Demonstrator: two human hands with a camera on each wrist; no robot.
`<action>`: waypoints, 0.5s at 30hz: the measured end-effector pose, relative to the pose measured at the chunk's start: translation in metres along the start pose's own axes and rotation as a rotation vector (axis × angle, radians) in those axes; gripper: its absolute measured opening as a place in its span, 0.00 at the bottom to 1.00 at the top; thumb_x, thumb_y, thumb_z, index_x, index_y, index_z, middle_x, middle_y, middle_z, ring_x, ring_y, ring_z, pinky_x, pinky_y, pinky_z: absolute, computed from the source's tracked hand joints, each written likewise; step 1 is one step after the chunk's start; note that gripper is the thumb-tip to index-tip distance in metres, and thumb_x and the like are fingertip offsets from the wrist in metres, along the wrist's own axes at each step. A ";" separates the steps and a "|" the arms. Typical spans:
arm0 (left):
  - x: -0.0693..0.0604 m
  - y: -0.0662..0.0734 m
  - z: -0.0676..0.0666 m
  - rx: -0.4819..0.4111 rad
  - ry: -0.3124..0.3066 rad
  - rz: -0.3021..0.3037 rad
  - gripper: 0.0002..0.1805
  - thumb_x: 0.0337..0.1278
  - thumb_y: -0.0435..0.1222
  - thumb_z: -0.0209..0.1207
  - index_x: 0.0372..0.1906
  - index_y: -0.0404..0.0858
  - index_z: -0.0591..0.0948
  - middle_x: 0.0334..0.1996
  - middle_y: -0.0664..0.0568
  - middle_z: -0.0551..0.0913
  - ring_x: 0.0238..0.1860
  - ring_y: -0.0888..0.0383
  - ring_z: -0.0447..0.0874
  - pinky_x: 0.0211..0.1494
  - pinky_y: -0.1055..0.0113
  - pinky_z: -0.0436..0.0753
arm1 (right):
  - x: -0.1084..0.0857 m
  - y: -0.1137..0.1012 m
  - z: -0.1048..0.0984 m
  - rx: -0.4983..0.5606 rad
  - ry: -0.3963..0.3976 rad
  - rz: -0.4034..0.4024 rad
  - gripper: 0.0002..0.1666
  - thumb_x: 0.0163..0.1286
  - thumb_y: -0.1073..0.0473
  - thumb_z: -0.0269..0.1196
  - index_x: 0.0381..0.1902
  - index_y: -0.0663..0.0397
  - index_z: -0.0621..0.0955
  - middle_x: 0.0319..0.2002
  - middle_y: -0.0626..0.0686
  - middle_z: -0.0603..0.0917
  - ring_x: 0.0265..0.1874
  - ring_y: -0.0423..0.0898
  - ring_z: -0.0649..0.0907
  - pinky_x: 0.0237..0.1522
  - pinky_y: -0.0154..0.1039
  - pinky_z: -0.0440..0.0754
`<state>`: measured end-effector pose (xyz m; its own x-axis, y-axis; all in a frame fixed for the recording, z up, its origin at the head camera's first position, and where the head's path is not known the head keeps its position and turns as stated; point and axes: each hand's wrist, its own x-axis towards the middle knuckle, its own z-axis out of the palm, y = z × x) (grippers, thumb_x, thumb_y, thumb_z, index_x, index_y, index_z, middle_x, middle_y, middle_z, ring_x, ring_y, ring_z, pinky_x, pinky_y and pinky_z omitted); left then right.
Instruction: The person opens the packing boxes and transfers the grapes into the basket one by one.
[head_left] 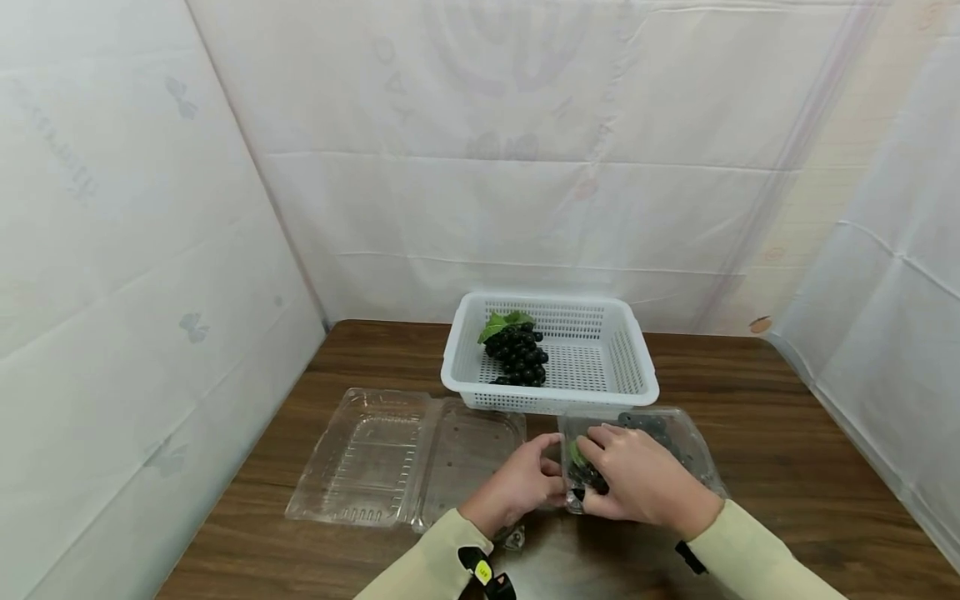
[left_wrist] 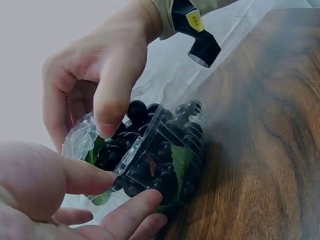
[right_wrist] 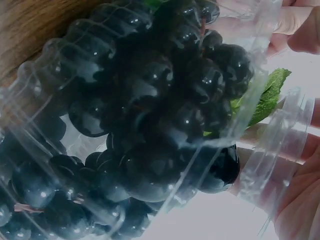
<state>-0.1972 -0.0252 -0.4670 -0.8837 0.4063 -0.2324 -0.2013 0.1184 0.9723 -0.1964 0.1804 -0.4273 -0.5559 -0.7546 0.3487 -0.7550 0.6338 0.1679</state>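
A clear plastic clamshell box [head_left: 701, 450] with dark grapes [left_wrist: 170, 160] inside lies at the front right of the table. My left hand [head_left: 525, 479] is at its left end, where the thumb and fingers pinch the rim in the left wrist view. Over the same end is my right hand [head_left: 637, 475], its curled fingers and thumb gripping the plastic edge beside the grapes. A green leaf [right_wrist: 270, 95] pokes out through a gap between two plastic edges. Part of the box is hidden under the right hand.
Behind the box stands a white perforated basket [head_left: 551, 402], holding one dark grape bunch [head_left: 517, 354] with leaves. Another clear clamshell [head_left: 375, 458] lies spread open on the left of the wooden table [head_left: 810, 467]. White sheeting [head_left: 480, 208] walls the table's back and sides.
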 end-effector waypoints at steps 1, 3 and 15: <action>0.000 0.000 0.001 0.003 -0.001 0.000 0.39 0.64 0.21 0.61 0.78 0.37 0.62 0.48 0.39 0.85 0.43 0.47 0.89 0.45 0.54 0.90 | -0.001 0.001 0.000 0.005 0.002 0.004 0.24 0.55 0.45 0.69 0.46 0.52 0.85 0.36 0.47 0.82 0.31 0.40 0.79 0.28 0.37 0.80; 0.002 0.000 0.002 0.017 -0.001 0.001 0.38 0.65 0.22 0.60 0.78 0.37 0.62 0.48 0.38 0.85 0.43 0.47 0.89 0.46 0.53 0.90 | -0.003 0.002 0.000 0.015 0.009 0.013 0.24 0.56 0.45 0.70 0.46 0.51 0.85 0.37 0.47 0.82 0.30 0.39 0.78 0.27 0.36 0.78; 0.002 -0.001 0.003 0.064 0.020 0.007 0.35 0.68 0.28 0.62 0.76 0.36 0.63 0.46 0.41 0.83 0.36 0.51 0.88 0.43 0.56 0.91 | -0.009 0.006 -0.004 0.066 0.061 0.042 0.30 0.57 0.46 0.73 0.53 0.56 0.87 0.48 0.54 0.87 0.40 0.48 0.88 0.36 0.46 0.89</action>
<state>-0.1974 -0.0217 -0.4682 -0.8936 0.3888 -0.2244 -0.1681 0.1735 0.9704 -0.1939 0.1918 -0.4255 -0.5669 -0.7148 0.4095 -0.7539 0.6505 0.0918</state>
